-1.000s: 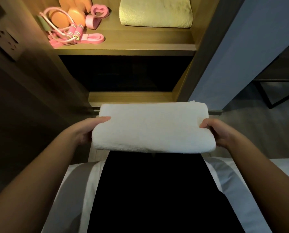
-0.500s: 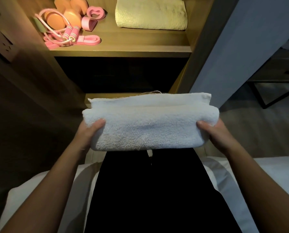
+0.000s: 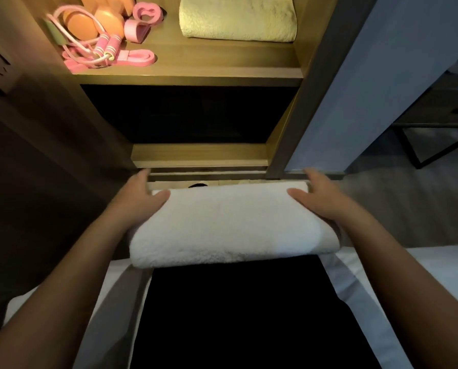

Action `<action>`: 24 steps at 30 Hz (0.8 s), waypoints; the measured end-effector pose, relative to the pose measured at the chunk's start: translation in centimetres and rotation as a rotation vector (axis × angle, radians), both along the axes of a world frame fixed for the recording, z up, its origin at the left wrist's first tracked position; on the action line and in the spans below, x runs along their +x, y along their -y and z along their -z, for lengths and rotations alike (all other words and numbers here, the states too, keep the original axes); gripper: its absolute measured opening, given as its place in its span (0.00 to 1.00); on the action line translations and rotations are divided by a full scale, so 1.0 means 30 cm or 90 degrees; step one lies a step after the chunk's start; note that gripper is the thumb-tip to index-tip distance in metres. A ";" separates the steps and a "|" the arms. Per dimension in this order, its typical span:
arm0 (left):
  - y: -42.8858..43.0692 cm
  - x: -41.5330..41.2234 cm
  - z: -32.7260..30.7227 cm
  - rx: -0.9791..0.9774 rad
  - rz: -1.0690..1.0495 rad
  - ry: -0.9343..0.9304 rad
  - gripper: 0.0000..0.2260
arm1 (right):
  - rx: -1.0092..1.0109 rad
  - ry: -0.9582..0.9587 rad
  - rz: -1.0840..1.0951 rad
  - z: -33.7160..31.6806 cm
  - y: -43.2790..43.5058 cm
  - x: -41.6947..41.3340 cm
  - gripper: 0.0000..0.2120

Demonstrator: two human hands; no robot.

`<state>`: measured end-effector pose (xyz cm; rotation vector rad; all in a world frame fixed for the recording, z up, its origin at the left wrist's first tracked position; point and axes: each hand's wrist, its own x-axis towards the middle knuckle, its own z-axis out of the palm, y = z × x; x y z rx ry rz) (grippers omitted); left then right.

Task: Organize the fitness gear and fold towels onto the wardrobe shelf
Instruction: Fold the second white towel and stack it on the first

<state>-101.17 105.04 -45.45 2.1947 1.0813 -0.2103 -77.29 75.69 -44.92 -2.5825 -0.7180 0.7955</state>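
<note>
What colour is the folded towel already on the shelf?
Folded terry towel looks pale yellow; head view.

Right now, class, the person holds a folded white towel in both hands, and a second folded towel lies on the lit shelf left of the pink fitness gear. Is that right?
Only the side is wrong: in the head view the second towel lies on the lit shelf right of the pink fitness gear, not left.

- Two bare forearms reach forward from the lower left and lower right corners, angling inward.
- The left hand (image 3: 142,201) holds the left end of a folded white towel (image 3: 222,225), thumb lying on top and fingers reaching past its far edge.
- The right hand (image 3: 322,202) holds the right end likewise, thumb on top.
- Both hands sit level.
</note>
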 end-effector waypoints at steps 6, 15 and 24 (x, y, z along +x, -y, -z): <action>0.229 0.167 -0.012 0.131 0.423 -0.056 0.28 | -0.086 0.042 -0.370 0.012 -0.160 -0.122 0.29; 0.259 -0.084 -0.067 0.275 0.429 0.201 0.23 | 0.169 0.147 -0.308 -0.081 0.044 -0.208 0.17; 0.360 -0.077 -0.012 0.454 0.488 0.014 0.41 | 0.006 0.369 -0.434 0.008 0.063 -0.368 0.44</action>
